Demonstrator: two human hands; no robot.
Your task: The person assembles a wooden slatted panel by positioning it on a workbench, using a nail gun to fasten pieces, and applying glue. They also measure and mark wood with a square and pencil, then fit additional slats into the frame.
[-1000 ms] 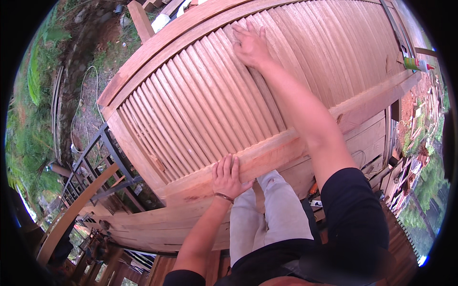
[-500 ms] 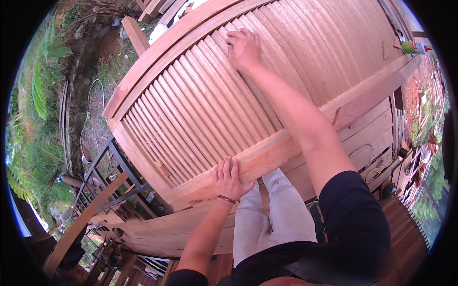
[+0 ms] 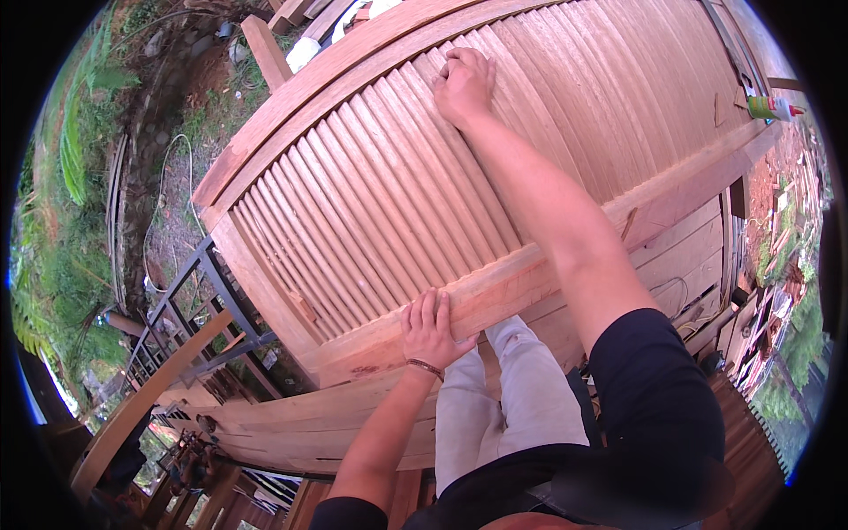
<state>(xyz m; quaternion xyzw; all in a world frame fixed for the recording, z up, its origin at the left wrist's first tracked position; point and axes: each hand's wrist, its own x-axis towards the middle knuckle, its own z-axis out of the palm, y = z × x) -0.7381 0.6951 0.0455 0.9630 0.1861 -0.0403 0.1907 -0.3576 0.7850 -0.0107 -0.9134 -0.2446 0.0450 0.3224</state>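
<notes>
A: Where is the louvered wooden panel (image 3: 415,185) lying?

B: It is lying face up directly in front of the person, stretching across most of the view. Wooden planks (image 3: 309,424) are showing below its near edge.

A: Condition of the left hand (image 3: 428,327)?

B: It is resting on the near rail (image 3: 503,285), its fingers lying side by side over the wood and its thumb standing apart. A bracelet (image 3: 426,366) is circling the wrist.

A: The right hand (image 3: 465,87)?

B: It is resting on the slats (image 3: 367,212) toward the far side, fingers curling inward. Whether they are pinching a slat, I cannot tell.

A: Surroundings?

B: A red-tipped squeeze bottle (image 3: 768,108) is lying at the panel's near right corner. A dark metal frame (image 3: 237,309) is standing beside the left end.
</notes>
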